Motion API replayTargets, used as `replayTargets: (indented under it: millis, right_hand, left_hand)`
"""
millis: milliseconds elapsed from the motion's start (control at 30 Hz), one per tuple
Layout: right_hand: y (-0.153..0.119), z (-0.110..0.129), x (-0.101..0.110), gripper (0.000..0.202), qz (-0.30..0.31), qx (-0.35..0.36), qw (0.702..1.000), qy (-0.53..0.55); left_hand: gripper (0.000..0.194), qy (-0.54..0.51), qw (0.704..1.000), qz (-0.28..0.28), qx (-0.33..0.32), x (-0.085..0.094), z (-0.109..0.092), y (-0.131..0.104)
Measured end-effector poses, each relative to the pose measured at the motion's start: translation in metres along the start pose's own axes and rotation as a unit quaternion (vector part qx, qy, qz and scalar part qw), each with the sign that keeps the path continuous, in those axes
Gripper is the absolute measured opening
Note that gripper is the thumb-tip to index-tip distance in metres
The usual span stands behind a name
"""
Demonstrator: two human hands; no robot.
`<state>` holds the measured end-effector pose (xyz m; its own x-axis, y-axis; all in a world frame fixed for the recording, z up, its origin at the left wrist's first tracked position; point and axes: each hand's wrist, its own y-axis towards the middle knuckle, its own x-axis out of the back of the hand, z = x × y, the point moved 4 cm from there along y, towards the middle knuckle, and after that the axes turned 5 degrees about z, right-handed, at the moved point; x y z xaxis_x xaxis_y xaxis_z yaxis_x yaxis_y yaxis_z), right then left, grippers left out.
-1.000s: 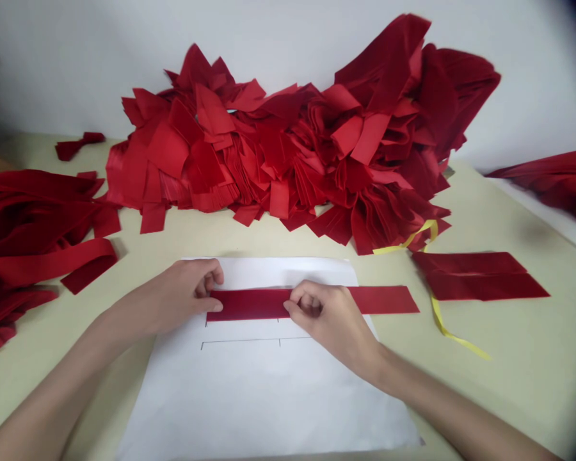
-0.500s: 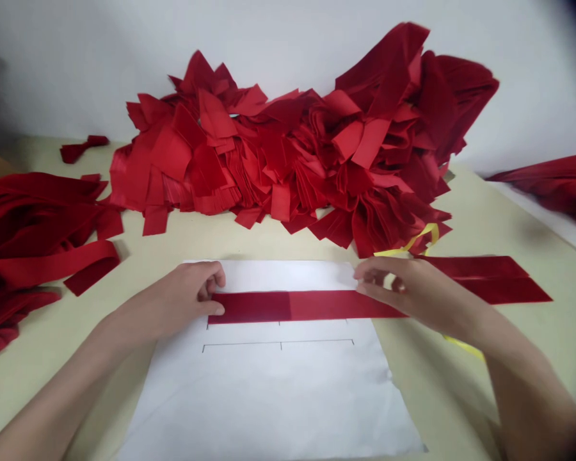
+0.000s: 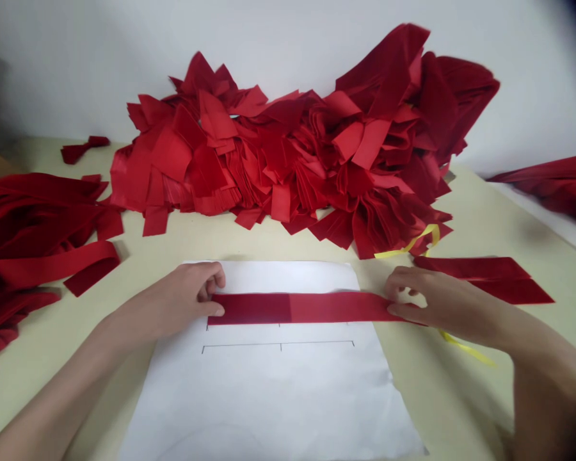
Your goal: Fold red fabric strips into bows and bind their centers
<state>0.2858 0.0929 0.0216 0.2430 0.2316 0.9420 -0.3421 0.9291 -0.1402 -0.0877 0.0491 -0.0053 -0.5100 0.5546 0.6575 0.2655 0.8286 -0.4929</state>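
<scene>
A red velvet ribbon [image 3: 254,308] lies straight across a white paper sheet [image 3: 269,397], its left part darker than its right. Marked lines with ticks are drawn on the sheet, one just below the ribbon. My left hand [image 3: 196,291] pinches the ribbon's left end, thumb on top and fingers curled. Farther right, past the paper's edge, my right hand [image 3: 417,294] has its thumb and bent fingers closed on the ribbon. The ribbon's far right end is partly hidden under that hand.
A large heap of red ribbon pieces [image 3: 278,153] stands along the wall. More red strips [image 3: 38,218] lie at the left. Flat red strips [image 3: 499,278] and a yellow ribbon [image 3: 468,349] are by my right arm. A dark red bundle [image 3: 557,186] sits at far right.
My right hand has slid to the right along the ribbon, from above the paper to beyond its edge. My left hand has stayed at the ribbon's left end.
</scene>
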Motion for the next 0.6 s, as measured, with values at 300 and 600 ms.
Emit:
replayTargets:
  millis: [300,600]
  right_hand:
    - [0.008,0.025,0.013,0.033,-0.012,-0.053,0.979,0.194]
    - [0.004,0.120,-0.042,0.028,0.078,0.118,0.929,0.342]
  left_hand:
    - [0.018,-0.008,1.000,-0.006,0.002,-0.002,0.001,0.002]
    - [0.018,0.002,1.000,-0.007,-0.001,-0.003,0.007,0.003]
